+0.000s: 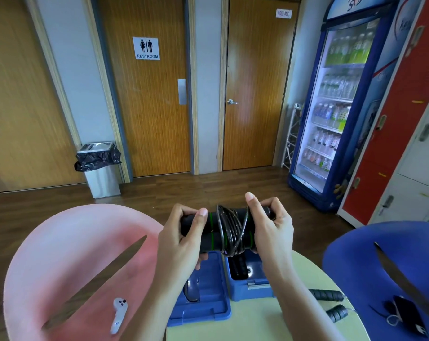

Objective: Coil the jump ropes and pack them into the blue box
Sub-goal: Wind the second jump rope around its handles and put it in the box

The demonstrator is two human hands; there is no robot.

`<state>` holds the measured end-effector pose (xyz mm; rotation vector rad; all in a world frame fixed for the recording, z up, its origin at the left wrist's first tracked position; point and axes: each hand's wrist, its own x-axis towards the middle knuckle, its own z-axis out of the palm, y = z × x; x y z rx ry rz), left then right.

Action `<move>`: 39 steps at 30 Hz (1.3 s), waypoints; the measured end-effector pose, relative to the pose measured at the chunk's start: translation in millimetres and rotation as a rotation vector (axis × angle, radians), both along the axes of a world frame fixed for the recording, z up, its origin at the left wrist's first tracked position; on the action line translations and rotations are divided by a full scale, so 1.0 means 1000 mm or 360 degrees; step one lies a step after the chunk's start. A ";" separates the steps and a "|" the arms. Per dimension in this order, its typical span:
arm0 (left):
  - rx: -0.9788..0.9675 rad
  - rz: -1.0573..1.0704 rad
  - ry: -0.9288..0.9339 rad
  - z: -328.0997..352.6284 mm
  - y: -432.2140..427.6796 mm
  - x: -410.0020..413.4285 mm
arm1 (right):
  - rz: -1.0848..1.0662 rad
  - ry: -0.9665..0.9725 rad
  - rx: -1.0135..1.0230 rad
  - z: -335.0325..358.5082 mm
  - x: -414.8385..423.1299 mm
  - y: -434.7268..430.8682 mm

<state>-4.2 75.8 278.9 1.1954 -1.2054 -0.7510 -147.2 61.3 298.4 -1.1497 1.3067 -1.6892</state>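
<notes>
Wooden doors, a drinks fridge [336, 107] and a lined bin [99, 166] are seen behind a pale round table [257, 316] flanked by a pink chair [61, 254] and a blue chair [380, 254]. Above the table a jump rope [229, 230] is held in the air: its two black handles are pressed side by side, and the cord is wound around their middle in several turns. One end of the handles is clenched by the left hand [181, 239], the other end by the right hand [270, 227], thumb raised over the cord. The winding step is judged to be nearly finished, though it cannot be told whether the loose end is secured. Directly below, the blue box [247, 279] is open with something dark already inside, its lid [201, 296] lying flat beside it. Another rope's handles [329, 301] are left on the table to the right. Next, the bundle is to be lowered into the box without the turns being let slip.
</notes>
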 end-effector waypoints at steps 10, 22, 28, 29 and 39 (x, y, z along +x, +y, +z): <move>0.0233 -0.0010 0.0275 0.003 -0.008 -0.002 | 0.0091 -0.0048 0.0176 -0.012 -0.012 -0.005; 0.0202 0.0173 0.0060 -0.015 -0.009 -0.021 | 0.0053 -0.0193 0.0274 -0.036 -0.018 -0.009; 0.0306 0.0203 0.0272 -0.029 -0.013 -0.048 | 0.0153 -0.0047 0.0308 -0.040 -0.043 -0.022; 0.0312 0.0196 0.0269 -0.030 -0.015 -0.053 | 0.0150 -0.0038 0.0327 -0.040 -0.049 -0.025; 0.0415 0.0122 0.0126 -0.025 -0.053 -0.100 | 0.0313 -0.0299 0.0380 -0.062 -0.102 -0.053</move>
